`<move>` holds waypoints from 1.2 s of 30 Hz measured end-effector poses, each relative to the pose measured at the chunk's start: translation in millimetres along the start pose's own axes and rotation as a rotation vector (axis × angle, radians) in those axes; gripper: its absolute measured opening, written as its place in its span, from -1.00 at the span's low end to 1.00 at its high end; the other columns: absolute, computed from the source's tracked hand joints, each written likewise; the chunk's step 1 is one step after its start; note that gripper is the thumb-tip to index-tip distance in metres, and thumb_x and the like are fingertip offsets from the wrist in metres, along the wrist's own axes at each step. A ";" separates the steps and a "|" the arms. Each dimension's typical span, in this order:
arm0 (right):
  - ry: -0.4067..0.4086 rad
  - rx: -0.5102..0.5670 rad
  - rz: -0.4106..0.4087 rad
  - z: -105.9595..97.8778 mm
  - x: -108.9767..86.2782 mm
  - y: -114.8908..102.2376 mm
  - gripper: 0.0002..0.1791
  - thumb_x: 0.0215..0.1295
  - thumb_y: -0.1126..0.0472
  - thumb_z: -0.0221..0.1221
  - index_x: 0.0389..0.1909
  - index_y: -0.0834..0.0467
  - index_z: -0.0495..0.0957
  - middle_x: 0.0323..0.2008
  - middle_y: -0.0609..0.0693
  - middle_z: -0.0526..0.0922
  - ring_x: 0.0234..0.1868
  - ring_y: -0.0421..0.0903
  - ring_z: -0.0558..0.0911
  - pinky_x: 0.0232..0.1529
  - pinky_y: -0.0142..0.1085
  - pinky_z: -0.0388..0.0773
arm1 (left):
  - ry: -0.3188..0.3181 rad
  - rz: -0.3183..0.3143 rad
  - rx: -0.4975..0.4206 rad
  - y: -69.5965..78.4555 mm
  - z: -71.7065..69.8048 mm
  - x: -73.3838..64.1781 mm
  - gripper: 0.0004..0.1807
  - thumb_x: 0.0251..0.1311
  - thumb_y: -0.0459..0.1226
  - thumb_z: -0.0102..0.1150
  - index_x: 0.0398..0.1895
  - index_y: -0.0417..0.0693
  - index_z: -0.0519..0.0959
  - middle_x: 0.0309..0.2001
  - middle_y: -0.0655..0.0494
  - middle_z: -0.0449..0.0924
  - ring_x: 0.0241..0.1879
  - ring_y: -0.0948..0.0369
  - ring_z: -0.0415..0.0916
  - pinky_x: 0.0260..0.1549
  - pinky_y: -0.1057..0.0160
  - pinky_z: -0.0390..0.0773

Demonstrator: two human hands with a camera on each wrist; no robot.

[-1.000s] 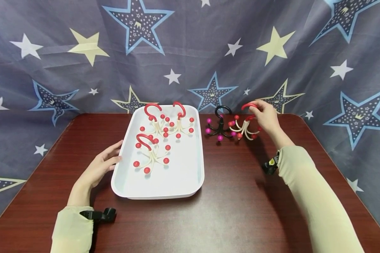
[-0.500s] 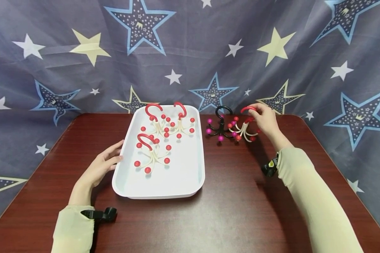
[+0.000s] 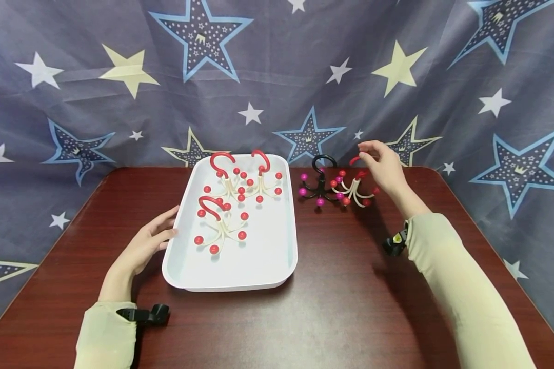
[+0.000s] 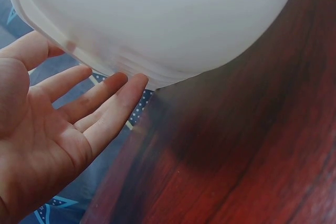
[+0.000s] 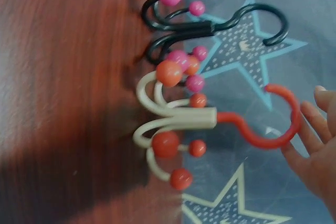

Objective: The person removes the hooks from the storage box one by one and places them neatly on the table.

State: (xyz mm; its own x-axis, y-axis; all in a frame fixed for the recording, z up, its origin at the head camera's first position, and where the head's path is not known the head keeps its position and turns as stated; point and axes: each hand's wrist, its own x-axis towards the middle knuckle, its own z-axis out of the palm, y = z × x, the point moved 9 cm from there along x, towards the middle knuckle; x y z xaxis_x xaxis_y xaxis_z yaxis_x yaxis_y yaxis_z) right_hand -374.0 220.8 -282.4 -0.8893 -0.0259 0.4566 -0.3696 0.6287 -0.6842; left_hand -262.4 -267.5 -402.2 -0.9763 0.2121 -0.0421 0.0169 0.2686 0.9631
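A red-and-white claw hanger (image 3: pixel 354 190), with a hook on top and red balls on its curved arms, stands on the table at the back right. Beside its red hook, my right hand (image 3: pixel 384 165) has thumb and fingers parted; the right wrist view shows the fingertips right at the hook's curve. A black claw hanger (image 3: pixel 321 185) with pink balls stands close on its left. My left hand (image 3: pixel 146 240) rests with extended fingers against the left side of a white tray (image 3: pixel 258 266). Inside the tray are three more red-and-white claw hangers (image 3: pixel 221 228).
The dark red wooden table (image 3: pixel 341 297) carries everything. A star-patterned curtain (image 3: pixel 277 77) hangs right behind its back edge. A black camera band (image 3: pixel 147 313) sits on the left wrist and another camera band (image 3: pixel 396 242) on the right.
My right fingers have loosened from the red hook and spread apart. The red-and-white hanger has shifted slightly left and settled beside the black one. The left hand and tray stay put.
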 end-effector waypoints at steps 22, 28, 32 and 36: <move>-0.153 0.154 -0.214 67.3 -17.4 -114.4 -0.74 0.12 0.07 0.08 -0.17 0.03 0.50 -0.21 -0.14 0.55 -0.16 -0.29 0.48 -0.09 -0.33 0.35 | 0.005 0.007 0.001 1.0 -0.3 -0.4 -0.37 0.14 -0.21 -0.03 0.28 0.02 0.02 0.06 -0.10 0.23 -0.19 0.36 0.44 -0.30 0.35 0.48; -0.228 0.153 -0.284 95.7 -24.8 -146.2 -0.77 0.13 0.14 0.08 -0.17 0.04 0.49 -0.22 -0.16 0.55 -0.17 -0.32 0.49 -0.12 -0.39 0.38 | 0.005 0.003 -0.002 0.7 -0.3 -0.2 -0.37 0.14 -0.20 -0.02 0.28 0.04 0.02 0.07 -0.11 0.22 -0.18 0.37 0.44 -0.29 0.36 0.48; -0.294 0.160 -0.298 113.3 -29.3 -164.3 -0.77 0.14 0.14 0.07 -0.17 0.04 0.48 -0.23 -0.16 0.55 -0.21 -0.35 0.49 -0.14 -0.41 0.40 | 0.004 0.003 -0.005 0.7 -0.2 0.0 -0.37 0.14 -0.20 -0.02 0.28 0.03 0.02 0.07 -0.12 0.21 -0.18 0.36 0.44 -0.30 0.35 0.48; -0.369 0.183 -0.315 130.1 -36.1 -181.5 -0.74 0.15 0.11 0.05 -0.13 0.06 0.47 -0.22 -0.15 0.53 -0.21 -0.35 0.48 -0.14 -0.44 0.39 | 0.004 -0.003 0.001 0.0 -0.1 0.1 -0.37 0.14 -0.20 -0.02 0.28 0.04 0.02 0.09 -0.14 0.20 -0.17 0.36 0.44 -0.29 0.35 0.48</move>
State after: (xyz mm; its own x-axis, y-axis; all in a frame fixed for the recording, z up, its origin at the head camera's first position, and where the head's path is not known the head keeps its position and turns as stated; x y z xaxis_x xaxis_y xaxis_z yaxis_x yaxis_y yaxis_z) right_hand -309.8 6.5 -248.7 -0.7511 -0.4852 0.4477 -0.6461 0.4010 -0.6494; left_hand -262.5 -267.5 -402.2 -0.9772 0.2078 -0.0439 0.0142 0.2699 0.9628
